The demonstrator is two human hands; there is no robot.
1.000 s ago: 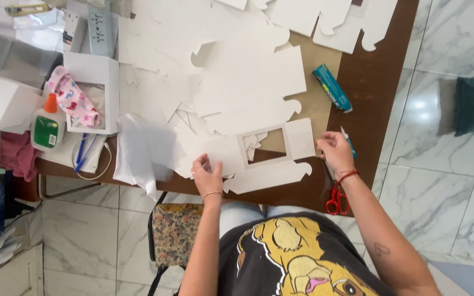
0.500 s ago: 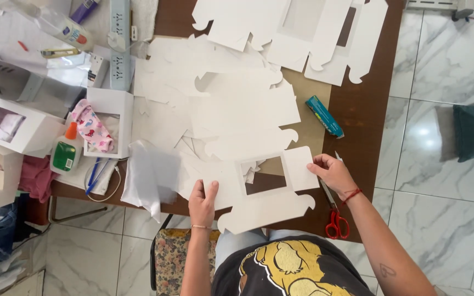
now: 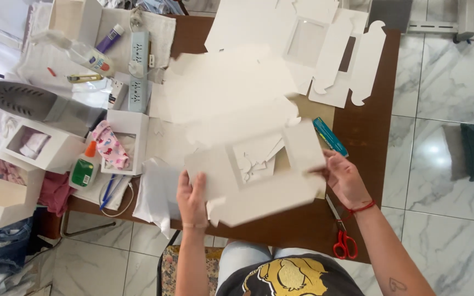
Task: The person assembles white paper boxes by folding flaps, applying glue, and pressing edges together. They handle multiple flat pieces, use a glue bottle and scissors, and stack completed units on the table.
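We hold a flat white die-cut box blank (image 3: 259, 181) with both hands, lifted a little above the brown bench (image 3: 368, 131). Left hand (image 3: 192, 198) clamps the blank's left edge, fingers (image 3: 185, 183) closed over the top face, thumb presumably beneath. Right hand (image 3: 345, 178) pinches the right edge, fingers curled around it. Gripping opposite edges keeps the thin sheet from sagging and leaves the window cut-out, midway between the two sets of fingers, facing up.

Red-handled scissors (image 3: 342, 235) lie just below the right fingers; a teal pen-like tube (image 3: 330, 137) sits just above them. A green glue bottle (image 3: 84, 167) stands well left of the left fingers.

Hard to read: the blank is motion-blurred, so flap outlines are soft. Beyond the fingertips a stack of white blanks (image 3: 231, 93) merges into one glare, so we cannot count sheets. Both thumbs are hidden
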